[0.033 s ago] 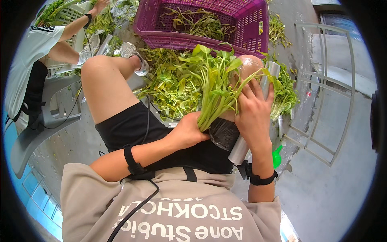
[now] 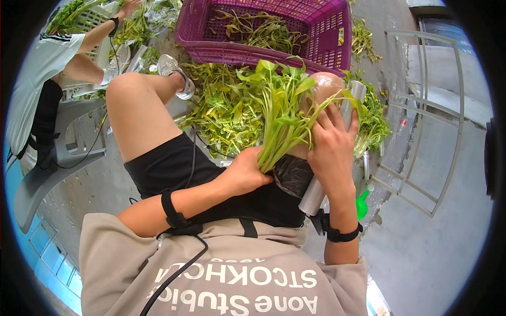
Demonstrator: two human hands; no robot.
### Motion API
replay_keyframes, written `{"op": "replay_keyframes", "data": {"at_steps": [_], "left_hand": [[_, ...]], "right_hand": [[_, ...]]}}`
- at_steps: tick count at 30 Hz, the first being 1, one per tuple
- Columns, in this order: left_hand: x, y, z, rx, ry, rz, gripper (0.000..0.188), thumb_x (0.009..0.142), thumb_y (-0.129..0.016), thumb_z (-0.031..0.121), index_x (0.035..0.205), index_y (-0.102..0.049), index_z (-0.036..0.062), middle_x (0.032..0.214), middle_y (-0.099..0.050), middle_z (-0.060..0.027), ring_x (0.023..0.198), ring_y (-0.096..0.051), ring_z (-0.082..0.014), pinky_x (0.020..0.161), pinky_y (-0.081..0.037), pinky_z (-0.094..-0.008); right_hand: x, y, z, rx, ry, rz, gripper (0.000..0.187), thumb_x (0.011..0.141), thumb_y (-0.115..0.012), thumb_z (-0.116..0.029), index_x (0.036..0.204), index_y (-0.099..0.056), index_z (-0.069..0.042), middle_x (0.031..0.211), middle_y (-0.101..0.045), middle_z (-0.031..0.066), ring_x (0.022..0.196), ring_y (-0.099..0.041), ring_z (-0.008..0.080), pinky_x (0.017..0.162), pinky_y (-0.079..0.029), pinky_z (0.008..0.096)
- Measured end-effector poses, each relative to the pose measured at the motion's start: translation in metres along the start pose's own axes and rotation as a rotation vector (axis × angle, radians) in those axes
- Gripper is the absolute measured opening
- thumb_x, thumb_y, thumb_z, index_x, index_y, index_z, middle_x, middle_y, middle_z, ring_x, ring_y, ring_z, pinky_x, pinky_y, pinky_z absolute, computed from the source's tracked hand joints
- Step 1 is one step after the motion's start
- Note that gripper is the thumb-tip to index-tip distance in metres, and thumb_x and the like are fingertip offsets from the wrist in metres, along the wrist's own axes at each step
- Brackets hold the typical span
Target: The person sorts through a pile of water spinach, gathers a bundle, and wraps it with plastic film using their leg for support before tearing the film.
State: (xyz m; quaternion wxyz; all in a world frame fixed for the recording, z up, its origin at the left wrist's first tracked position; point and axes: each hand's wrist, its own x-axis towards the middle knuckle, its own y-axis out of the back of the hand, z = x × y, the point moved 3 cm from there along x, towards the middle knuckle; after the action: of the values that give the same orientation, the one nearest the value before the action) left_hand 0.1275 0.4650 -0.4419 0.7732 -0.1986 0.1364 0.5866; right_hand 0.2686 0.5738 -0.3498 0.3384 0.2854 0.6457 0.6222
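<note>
My left hand (image 2: pixel 245 171) is closed around the stem ends of a bunch of leafy greens (image 2: pixel 279 113). The bunch leans up and away over my right thigh, its leaves fanned out at the far end. Clear plastic film (image 2: pixel 293 175) is stretched over that thigh and knee, under the stems. Along the outer side of the thigh lies a roll of plastic film (image 2: pixel 314 197). My right hand (image 2: pixel 333 150) lies over the roll's middle, fingers curved round it and pointing away from me; its thumb is hidden. A few leaf stalks touch its fingers.
Beyond my knees stands a purple crate (image 2: pixel 226 55) with some greens inside. Loose greens (image 2: pixel 226 113) cover the floor between my legs. A metal frame (image 2: pixel 414 105) lies at right, near a green bulb blower (image 2: pixel 362 204). At left another person (image 2: pixel 58 73) works beside a grey chair (image 2: pixel 68 142).
</note>
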Motion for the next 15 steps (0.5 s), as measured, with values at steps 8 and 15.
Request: {"op": "replay_keyframes", "data": {"at_steps": [8,15], "left_hand": [[0.005,-0.004,0.014,0.017,0.115,-0.014,0.058,0.068,-0.088,0.012,0.118,-0.063,-0.0003,0.105,-0.071,-0.009,0.095,-0.064,-0.018,0.089,-0.05,-0.0324],[0.007,0.006,-0.002,0.025,0.038,0.017,0.059,0.064,-0.088,0.009,0.117,-0.062,-0.0001,0.108,-0.071,-0.0171,0.098,-0.067,-0.0287,0.09,-0.051,-0.0364]], "right_hand": [[0.006,0.0,0.0,0.013,0.025,0.021,0.038,0.081,-0.067,-0.018,0.119,-0.071,-0.01,0.13,-0.063,0.0066,0.131,-0.051,0.0293,0.118,-0.02,0.062],[0.006,-0.004,0.003,0.034,-0.005,0.016,0.036,0.081,-0.065,-0.012,0.116,-0.071,-0.01,0.131,-0.063,0.0058,0.132,-0.051,0.028,0.118,-0.02,0.0609]]}}
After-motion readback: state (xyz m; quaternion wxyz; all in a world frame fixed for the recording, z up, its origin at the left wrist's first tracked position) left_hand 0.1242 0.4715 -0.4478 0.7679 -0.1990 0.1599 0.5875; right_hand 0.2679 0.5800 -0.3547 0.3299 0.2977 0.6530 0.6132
